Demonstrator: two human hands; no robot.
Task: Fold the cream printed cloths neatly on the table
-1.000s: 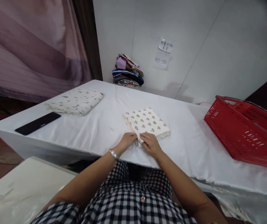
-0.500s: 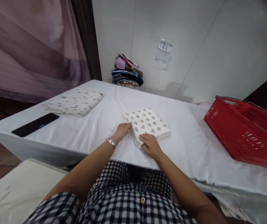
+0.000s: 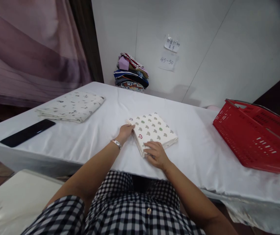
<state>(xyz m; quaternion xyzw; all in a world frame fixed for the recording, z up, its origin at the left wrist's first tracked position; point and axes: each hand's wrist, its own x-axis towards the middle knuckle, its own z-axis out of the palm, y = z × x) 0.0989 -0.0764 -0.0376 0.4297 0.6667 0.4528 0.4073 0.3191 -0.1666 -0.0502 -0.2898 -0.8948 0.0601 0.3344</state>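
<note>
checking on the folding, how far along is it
Done: one printed cloth lies folded at the table's far left, and the mushroom-print cloth is already a compact square. In hand: the left hand rests at its left edge and the right hand presses its near corner, squaring it. Left: that cloth is not yet set aside; the red basket shows no cloth inside from here.

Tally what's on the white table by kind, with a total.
Folded cloths: 2, the mushroom-print cloth under the left hand and right hand, and the pale cloth far left
Phone: 1
Red basket: 1
Stack of clothes: 1
Total: 5
</note>
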